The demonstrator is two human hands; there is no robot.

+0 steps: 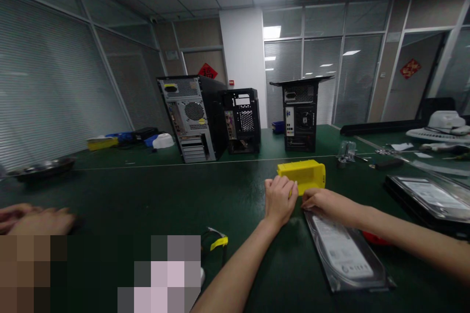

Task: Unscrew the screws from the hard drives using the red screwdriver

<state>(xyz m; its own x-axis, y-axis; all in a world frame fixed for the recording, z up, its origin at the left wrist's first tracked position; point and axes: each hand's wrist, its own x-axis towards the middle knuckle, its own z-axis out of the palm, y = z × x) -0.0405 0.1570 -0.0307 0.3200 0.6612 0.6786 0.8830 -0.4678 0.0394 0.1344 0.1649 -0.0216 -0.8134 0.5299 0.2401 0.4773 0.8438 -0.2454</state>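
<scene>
My left hand [281,200] is closed, its curled fingers at the lower left corner of a yellow plastic bin [303,176]. The bin lies tipped, its opening towards me. My right hand [325,203] is pinched just in front of the bin, over the far end of a hard drive in a clear plastic bag [343,249]. Whatever its fingertips hold is hidden. The drive lies flat, label up. Part of something red [376,238] shows beneath my right forearm.
Computer cases [193,122] stand across the table, another case [299,117] further right. More bagged drives [436,195] lie at right, near a screwdriver [387,164]. Another person's hands [40,220] are at far left, below a metal tray [44,170]. A cable with yellow tag [219,243] lies near my left forearm.
</scene>
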